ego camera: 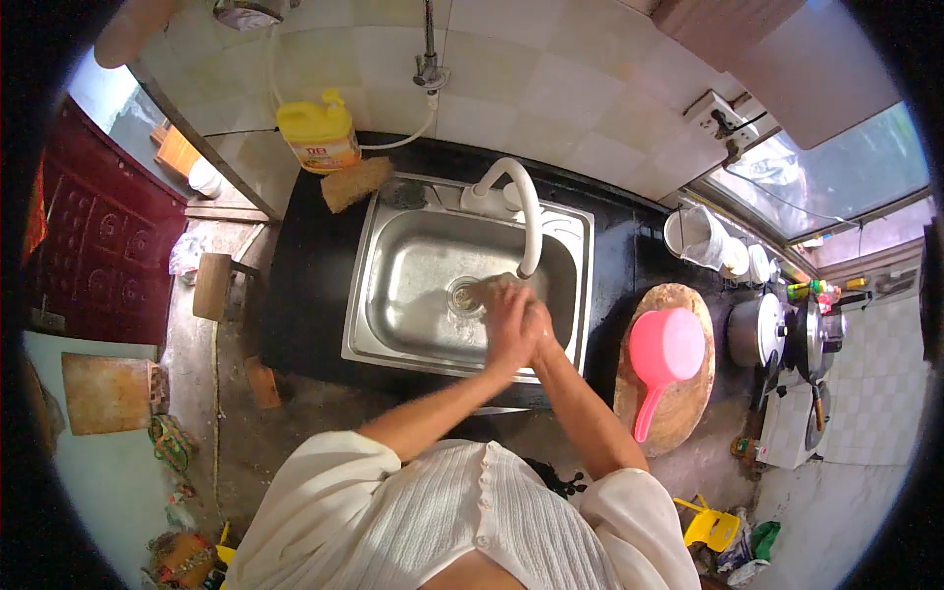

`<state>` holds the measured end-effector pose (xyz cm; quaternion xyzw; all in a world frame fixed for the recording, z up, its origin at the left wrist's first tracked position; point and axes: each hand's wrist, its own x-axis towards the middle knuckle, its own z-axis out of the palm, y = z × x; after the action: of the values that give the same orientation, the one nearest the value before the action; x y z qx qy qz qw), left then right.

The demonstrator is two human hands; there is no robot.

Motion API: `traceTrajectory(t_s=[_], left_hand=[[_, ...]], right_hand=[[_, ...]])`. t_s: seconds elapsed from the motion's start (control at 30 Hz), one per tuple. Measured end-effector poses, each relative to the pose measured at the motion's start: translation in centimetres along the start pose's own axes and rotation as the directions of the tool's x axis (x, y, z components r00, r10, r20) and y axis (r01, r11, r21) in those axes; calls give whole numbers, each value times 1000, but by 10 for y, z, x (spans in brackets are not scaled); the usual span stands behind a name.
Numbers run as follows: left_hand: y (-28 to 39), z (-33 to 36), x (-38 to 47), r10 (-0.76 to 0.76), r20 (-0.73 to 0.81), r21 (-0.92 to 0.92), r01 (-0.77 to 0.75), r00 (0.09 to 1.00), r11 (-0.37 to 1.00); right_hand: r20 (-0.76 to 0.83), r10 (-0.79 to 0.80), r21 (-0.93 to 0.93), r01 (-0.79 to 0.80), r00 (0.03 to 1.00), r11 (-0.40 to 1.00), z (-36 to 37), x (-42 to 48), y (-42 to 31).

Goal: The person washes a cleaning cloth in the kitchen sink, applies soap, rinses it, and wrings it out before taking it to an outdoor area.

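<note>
Both of my hands are together over the right part of a stainless steel sink (413,295), below the tip of a white curved faucet (532,221). My left hand (507,324) lies over and against my right hand (541,328), and they hide much of each other. A blurred greyish-brown patch shows at the fingertips; whether it is fingers or a held thing, I cannot tell. Just left of the fingertips is the drain strainer (464,296), with some bits in it.
A yellow detergent jug (318,140), a tan sponge (358,184) and a dark scouring pad (403,195) sit at the back left. On the right, a pink dipper (667,346) lies on a wooden chopping board (664,428). Pots (754,332) and a dish rack (726,251) stand beyond.
</note>
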<state>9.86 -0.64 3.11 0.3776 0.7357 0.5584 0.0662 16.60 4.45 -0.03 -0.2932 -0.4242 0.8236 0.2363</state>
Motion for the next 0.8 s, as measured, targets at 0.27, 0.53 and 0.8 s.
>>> traceTrajectory(t_s=[0.27, 0.53, 0.8], left_hand=[[-15, -70, 52, -372, 861, -441, 874, 347, -207], [-14, -22, 20, -483, 432, -163, 593, 761, 789], [71, -43, -53, -3, 457, -300, 158, 890, 941]], right_hand=[[2, 68, 47, -68, 998, 997, 60, -19, -59], [-283, 512, 255, -452, 811, 855, 18, -28, -34], [4, 117, -62, -116, 993, 991, 6, -30, -9]])
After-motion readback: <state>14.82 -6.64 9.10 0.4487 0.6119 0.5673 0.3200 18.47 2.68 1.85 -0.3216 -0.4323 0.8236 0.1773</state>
